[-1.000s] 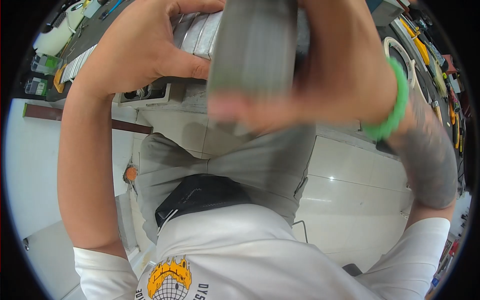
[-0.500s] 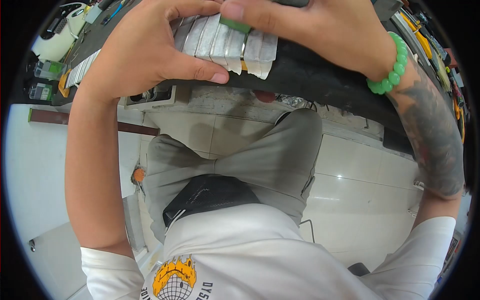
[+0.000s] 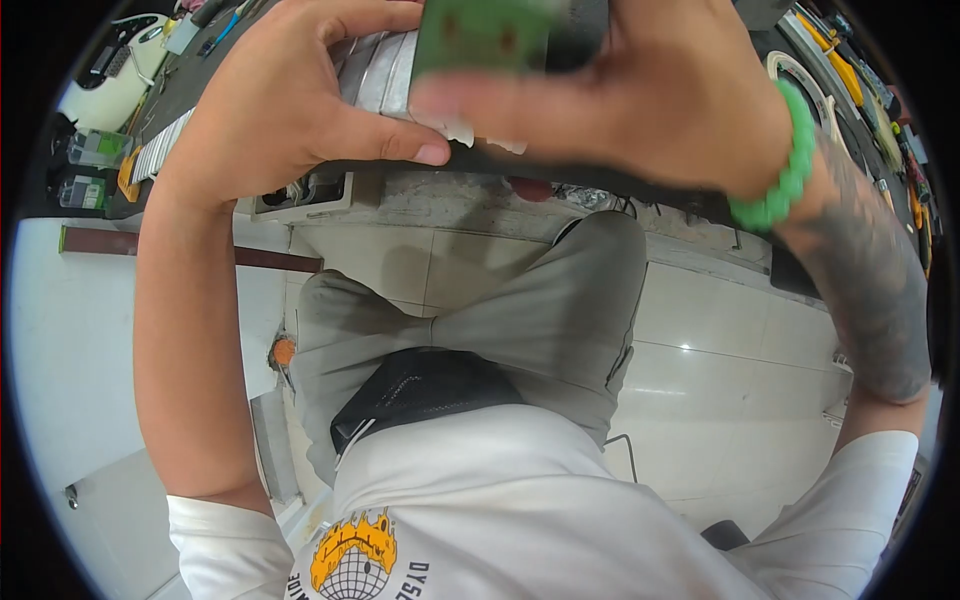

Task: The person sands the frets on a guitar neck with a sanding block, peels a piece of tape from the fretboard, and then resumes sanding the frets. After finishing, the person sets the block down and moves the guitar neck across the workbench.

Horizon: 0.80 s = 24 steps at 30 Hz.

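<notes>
A guitar neck (image 3: 372,75) lies along the workbench, its fretboard covered in pale tape strips between bare metal frets. Torn tape edges hang over its near side. My left hand (image 3: 290,95) grips across the neck, thumb along the near edge and fingers at the far side. In my right hand (image 3: 620,110) is a green block (image 3: 480,38), blurred by motion and raised so that a broad face with two dark spots shows. The right hand and block overlap the body-side part of the taped fretboard and hide much of it.
The dark bench top (image 3: 680,185) runs across the upper view. Small clear-lidded boxes (image 3: 85,190) stand at the left, near a white guitar body (image 3: 130,65). Tools with yellow handles (image 3: 830,50) line the right side. My lap is below the bench edge.
The green block has turned from lying low on the frets to showing its broad face, tilted up. My right hand has moved slightly toward me; the left hand stays in place.
</notes>
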Each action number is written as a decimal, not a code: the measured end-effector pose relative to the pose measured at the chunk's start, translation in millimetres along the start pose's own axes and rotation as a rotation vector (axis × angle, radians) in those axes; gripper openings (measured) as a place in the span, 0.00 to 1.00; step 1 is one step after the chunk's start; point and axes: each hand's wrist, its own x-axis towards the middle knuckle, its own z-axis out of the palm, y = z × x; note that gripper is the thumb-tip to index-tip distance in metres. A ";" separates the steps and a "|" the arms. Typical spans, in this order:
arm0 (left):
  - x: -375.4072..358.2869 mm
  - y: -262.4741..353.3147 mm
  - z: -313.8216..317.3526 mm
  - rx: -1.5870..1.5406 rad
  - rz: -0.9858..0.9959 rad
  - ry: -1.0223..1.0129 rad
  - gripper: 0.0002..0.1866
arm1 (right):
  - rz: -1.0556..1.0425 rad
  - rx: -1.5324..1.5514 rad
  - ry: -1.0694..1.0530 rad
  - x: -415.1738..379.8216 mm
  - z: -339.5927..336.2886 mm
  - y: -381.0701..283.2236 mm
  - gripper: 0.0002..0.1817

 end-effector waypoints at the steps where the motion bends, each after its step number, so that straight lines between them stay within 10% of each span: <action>1: 4.3 12.5 -4.4 0.248 -0.077 -0.172 0.37 | 0.014 -0.007 0.004 0.2 -2.2 3.1 0.44; 18: -4.2 -5.8 5.3 -0.129 -0.002 0.023 0.34 | 0.031 0.008 0.007 -1.9 -1.7 -5.6 0.44; 22: -14.5 -17.9 11.0 -0.744 -0.242 0.232 0.34 | 0.009 0.046 -0.001 -5.6 -0.1 -22.1 0.44; 24: -9.8 -11.6 3.3 -0.488 -0.094 0.101 0.31 | 0.023 0.036 0.006 -5.5 -0.5 -20.5 0.44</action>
